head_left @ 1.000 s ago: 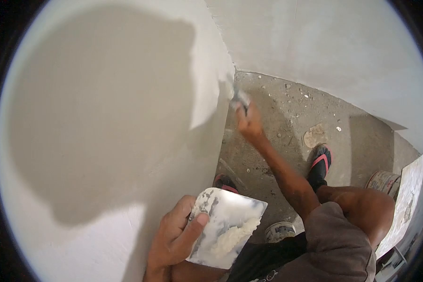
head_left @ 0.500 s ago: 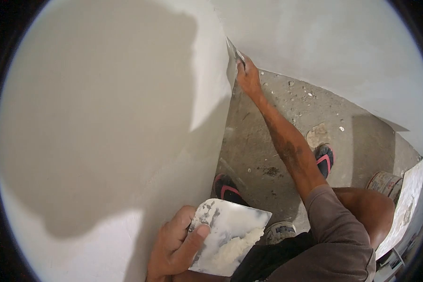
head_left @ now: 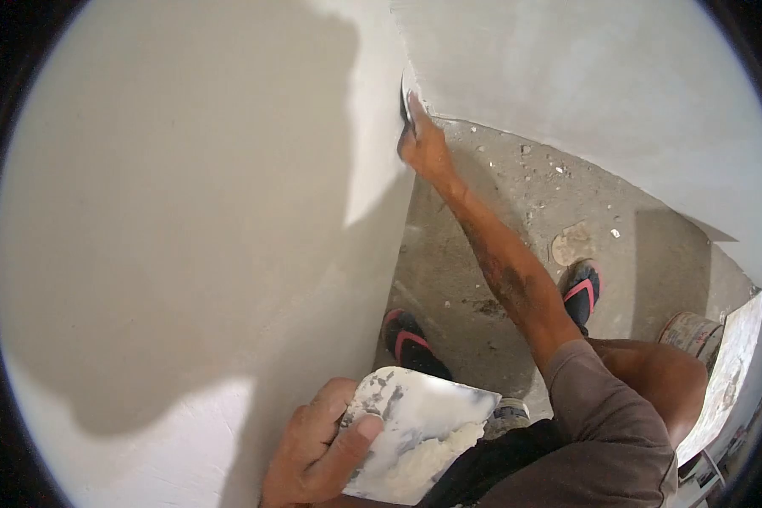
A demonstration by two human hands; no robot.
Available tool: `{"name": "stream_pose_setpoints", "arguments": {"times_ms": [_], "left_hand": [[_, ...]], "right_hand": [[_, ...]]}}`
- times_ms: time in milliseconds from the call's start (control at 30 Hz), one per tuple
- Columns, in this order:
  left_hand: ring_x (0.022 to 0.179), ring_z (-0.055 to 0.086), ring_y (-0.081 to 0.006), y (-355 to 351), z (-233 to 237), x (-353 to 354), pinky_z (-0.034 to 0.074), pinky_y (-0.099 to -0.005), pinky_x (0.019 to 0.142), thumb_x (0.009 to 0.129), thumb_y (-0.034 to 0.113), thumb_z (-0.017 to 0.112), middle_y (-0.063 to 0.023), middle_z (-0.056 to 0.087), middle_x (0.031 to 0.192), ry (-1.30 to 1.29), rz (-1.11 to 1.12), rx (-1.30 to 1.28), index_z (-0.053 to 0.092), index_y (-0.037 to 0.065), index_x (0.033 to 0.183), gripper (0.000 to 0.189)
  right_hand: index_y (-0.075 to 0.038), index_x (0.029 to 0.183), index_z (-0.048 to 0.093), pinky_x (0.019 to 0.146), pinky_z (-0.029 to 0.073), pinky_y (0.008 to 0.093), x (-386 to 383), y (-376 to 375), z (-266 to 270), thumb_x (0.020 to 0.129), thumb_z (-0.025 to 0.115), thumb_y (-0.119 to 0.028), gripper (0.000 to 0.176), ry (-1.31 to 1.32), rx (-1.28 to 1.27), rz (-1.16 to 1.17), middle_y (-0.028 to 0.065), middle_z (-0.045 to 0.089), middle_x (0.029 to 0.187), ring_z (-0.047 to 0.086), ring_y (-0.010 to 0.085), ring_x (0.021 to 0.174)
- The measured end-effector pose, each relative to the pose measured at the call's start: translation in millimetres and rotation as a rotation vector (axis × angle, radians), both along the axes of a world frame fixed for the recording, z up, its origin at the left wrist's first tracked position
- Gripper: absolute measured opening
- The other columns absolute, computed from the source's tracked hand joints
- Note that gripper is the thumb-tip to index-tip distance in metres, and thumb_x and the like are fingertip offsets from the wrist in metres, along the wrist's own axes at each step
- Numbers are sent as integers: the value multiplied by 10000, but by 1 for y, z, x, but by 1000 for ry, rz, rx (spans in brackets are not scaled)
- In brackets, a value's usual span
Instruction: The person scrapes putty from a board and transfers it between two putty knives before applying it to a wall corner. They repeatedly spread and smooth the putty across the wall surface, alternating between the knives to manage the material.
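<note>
At the bottom, my left hand (head_left: pixel 317 449) grips a flat plastering plate (head_left: pixel 402 406) by its edge, thumb on top. A mound of pale putty (head_left: pixel 436 453) lies along its near side, with grey smears elsewhere. My right arm stretches forward, and my right hand (head_left: pixel 427 151) is closed round a putty knife (head_left: pixel 407 100). The narrow blade sits low in the corner, against the left wall (head_left: pixel 186 212) where it meets the far wall (head_left: pixel 584 76). The knife's handle is mostly hidden by my fingers.
Bits of debris lie on the dusty floor (head_left: pixel 499 203). My feet in flip-flops (head_left: pixel 582 292) stand near the left wall and mid-floor. A bucket (head_left: pixel 690 334) and a pale board (head_left: pixel 728 372) are at right; another bucket (head_left: pixel 510 415) is partly behind the plate.
My right hand has shifted slightly left and down, and the knife has turned, its blade now more upright against the left wall. The plate has moved a little right and down.
</note>
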State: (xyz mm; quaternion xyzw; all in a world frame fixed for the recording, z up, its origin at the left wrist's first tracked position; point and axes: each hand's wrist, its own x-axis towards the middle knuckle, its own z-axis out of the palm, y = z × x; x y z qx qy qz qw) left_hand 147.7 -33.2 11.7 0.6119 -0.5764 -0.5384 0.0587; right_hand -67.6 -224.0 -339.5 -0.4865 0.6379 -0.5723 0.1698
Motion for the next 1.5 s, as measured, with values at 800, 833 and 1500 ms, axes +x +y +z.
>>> {"name": "stream_pose_setpoints", "arguments": {"times_ms": [800,833,1500], "left_hand": [[747,519,-120,-2,-4,1,419,-266,672,871,343,630,-52,601,824,58,23,63,590,-28,955,382],[742,518,-120,-2,-5,1,418,-265,669,872,339,629,-50,600,822,59,36,70,589,-28,953,379],[795,557,-118,-2,-7,7,453,-281,728,955,186,564,-77,636,841,152,-77,97,582,-14,1036,217]], "right_hand": [[-10,1348,492,996,432,399,-45,3,-3,928,455,-20,422,-8,-42,-41,243,580,1251,574,368,1156],[-14,1355,488,1012,425,397,-45,0,-5,921,452,-8,436,-40,6,-27,243,571,1276,561,372,1186],[-27,1402,428,1118,356,423,77,142,-8,783,544,78,638,-25,94,261,222,493,1376,467,365,1294]]}}
